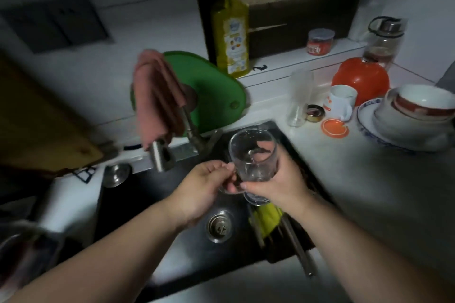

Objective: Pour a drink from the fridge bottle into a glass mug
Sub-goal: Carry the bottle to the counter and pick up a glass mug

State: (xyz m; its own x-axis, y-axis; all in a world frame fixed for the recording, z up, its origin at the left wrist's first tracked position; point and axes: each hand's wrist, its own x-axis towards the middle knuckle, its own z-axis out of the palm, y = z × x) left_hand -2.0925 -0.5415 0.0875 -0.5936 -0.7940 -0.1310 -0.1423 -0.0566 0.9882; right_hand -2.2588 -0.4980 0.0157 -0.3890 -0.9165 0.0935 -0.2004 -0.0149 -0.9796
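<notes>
While I hold the glass mug (251,152) above the black sink (138,204) at mid-frame, right hand (283,181) wrapped round its body, left hand (204,188) pinching its handle, I judge this mug-readying; next needs the fridge bottle, unseen here.

We read no text anywhere. Label on yellow bottle (231,39), print on red jar (320,43), orange marks on white mug (341,102): too blurred for us.
</notes>
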